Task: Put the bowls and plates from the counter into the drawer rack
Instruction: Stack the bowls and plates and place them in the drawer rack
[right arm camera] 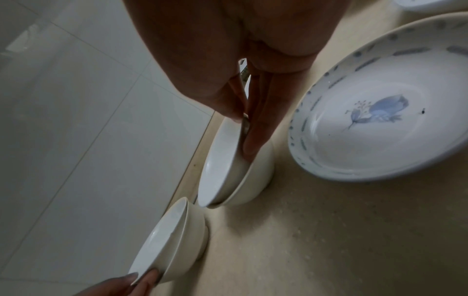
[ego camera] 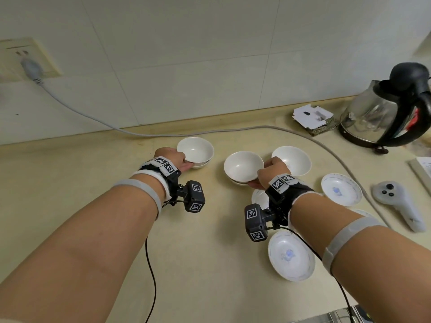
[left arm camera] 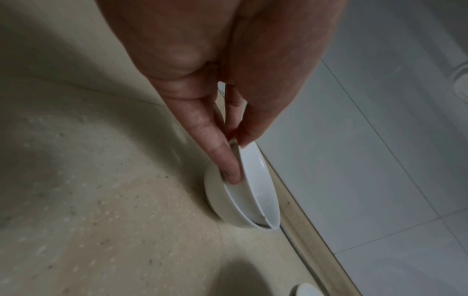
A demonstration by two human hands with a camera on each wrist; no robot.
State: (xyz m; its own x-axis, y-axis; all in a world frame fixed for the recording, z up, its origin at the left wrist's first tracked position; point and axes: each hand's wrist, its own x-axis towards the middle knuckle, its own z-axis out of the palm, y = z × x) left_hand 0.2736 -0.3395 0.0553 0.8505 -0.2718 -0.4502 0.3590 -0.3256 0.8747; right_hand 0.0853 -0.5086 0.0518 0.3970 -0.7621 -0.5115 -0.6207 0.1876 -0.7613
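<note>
Beige counter (ego camera: 191,241) under tiled wall, left hand (ego camera: 179,160) pinching rim of top bowl (ego camera: 195,149) in far stack, right hand (ego camera: 271,172) pinching middle stack's top bowl (ego camera: 242,167), flowered plates (ego camera: 290,255) beside right wrist

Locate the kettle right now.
Head view, far right at the back of the counter: the glass kettle stands against the wall, right of the small open cardboard box, beyond the bowls and plates.

Beige speckled counter (ego camera: 81,173) bearing stacked white bowls (ego camera: 195,151), flower-printed plates (ego camera: 341,189), glass kettle (ego camera: 382,115), white controller (ego camera: 399,207), grey cable (ego camera: 210,132).
</note>
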